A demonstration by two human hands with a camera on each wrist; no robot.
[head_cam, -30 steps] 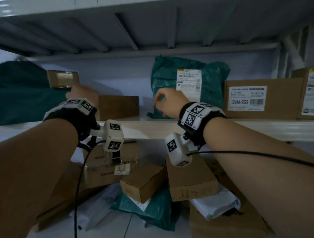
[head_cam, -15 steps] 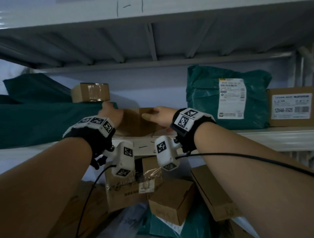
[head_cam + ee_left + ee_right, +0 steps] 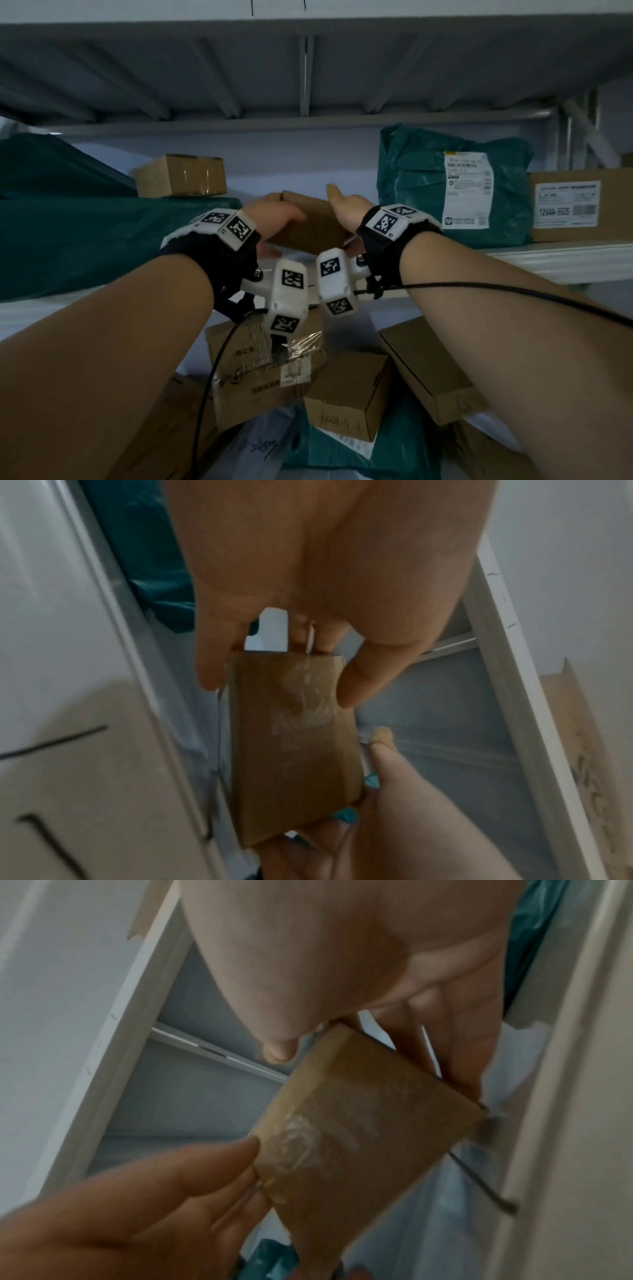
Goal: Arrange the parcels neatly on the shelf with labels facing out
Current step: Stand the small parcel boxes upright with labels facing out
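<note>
A small plain brown cardboard box is held tilted just above the white shelf board, between both hands. My left hand grips its left end; in the left wrist view the thumb and fingers wrap round that end of the box. My right hand holds the right end, with the thumb up beside the box's top edge. The right wrist view shows the box between thumb and fingers. No label shows on its visible faces, only shiny tape.
A teal mailer and a labelled carton stand on the shelf at right, labels facing out. At left lies a big teal bag with a small box on top. Boxes and mailers are piled below the shelf.
My right hand moved left from the teal mailer to the brown box. Both hands took hold of the box, and it now sits raised and tilted off the shelf.
</note>
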